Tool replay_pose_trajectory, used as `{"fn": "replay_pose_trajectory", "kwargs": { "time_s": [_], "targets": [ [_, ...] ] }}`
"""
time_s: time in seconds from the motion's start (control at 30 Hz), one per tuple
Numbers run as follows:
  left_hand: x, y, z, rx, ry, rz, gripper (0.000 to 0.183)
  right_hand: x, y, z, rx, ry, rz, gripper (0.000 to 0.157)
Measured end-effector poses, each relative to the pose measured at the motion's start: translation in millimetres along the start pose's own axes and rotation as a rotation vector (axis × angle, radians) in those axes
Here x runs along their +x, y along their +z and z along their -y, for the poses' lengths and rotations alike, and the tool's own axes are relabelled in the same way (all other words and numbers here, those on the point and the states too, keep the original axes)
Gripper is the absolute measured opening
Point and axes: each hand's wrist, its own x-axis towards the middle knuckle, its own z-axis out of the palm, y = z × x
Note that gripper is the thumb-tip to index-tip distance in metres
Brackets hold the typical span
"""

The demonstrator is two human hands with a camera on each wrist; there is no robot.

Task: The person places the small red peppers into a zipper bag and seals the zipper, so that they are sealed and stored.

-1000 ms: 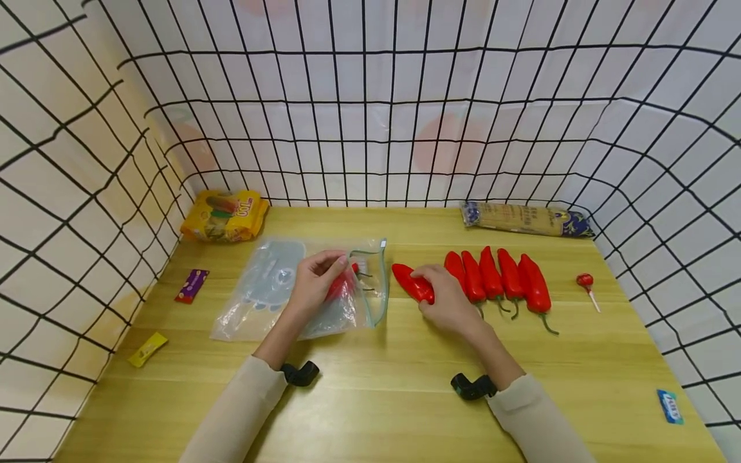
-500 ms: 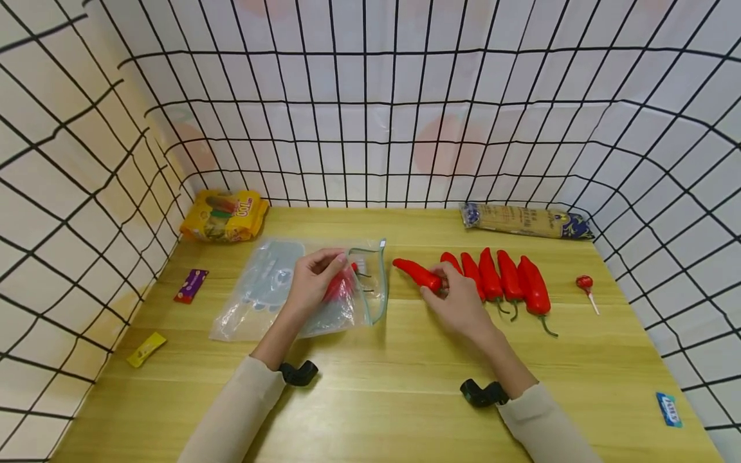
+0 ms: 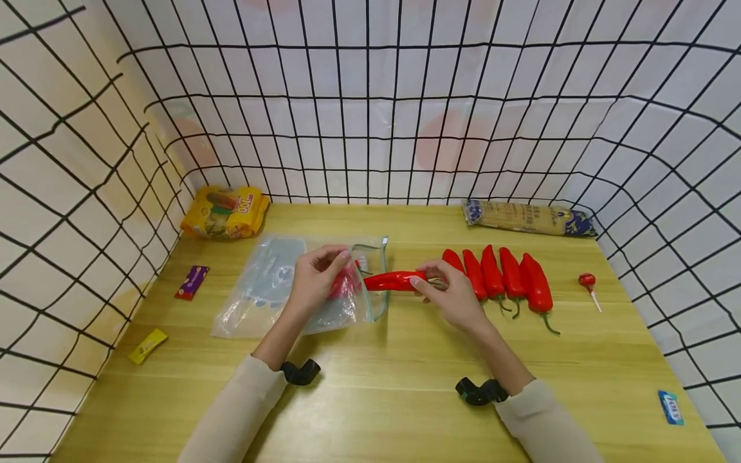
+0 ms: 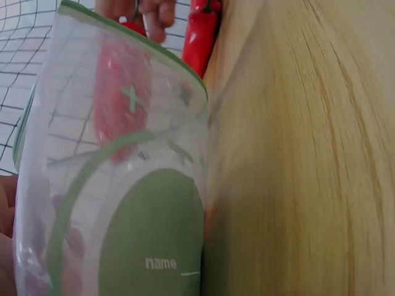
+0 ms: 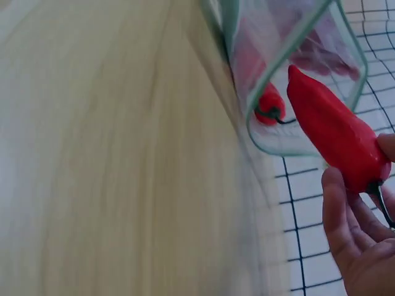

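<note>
A clear zip bag [image 3: 249,315] with a green-edged mouth lies flat in the head view, its opening facing right. My left hand [image 3: 312,280] pinches its upper layer near the mouth and keeps it raised. Between thumb and fingers, my right hand [image 3: 451,296] grips a red chili pepper [image 3: 388,281] by its stem end. The pepper's tip points left, right at the bag's mouth. In the right wrist view, another red pepper [image 5: 270,105] with a dark stem shows inside the bag. Several more red peppers [image 3: 491,273] lie in a row right of the right hand.
A yellow snack pack [image 3: 226,213] stands back left, a long noodle packet [image 3: 527,217] back right. A lollipop [image 3: 587,281] and a blue packet [image 3: 670,408] lie right; purple [image 3: 192,283] and yellow [image 3: 148,346] wrapped sweets lie left. Black wire mesh [image 3: 370,135] surrounds the table.
My right hand has picked up the chili pepper from the table, turned it level and brought its tip left to the bag's mouth. The left hand stays on the bag.
</note>
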Motion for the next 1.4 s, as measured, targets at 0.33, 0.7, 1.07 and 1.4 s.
{"fn": "replay_pose_trajectory", "kwargs": {
  "time_s": [0.33, 0.7, 1.07, 1.4],
  "targets": [
    [-4.1, 5.2, -3.8, -0.056, -0.018, 0.003, 0.024, 12.0, 36.1, 0.1, -0.008, 0.121, 0.12, 0.029],
    [1.6, 7.3, 20.1, -0.068, -0.065, 0.024, 0.026, 18.9, 52.6, -5.3, 0.092, 0.201, 0.125, 0.034],
    [5.7, 8.2, 31.5, -0.068, -0.022, -0.005, 0.028, -5.0, 20.8, -4.4, 0.245, 0.229, 0.186, 0.043],
    [5.4, 8.7, 30.2, -0.087, -0.01, -0.002, 0.025, -5.6, 26.4, -2.7, 0.36, 0.125, 0.217, 0.047]
  ]
}}
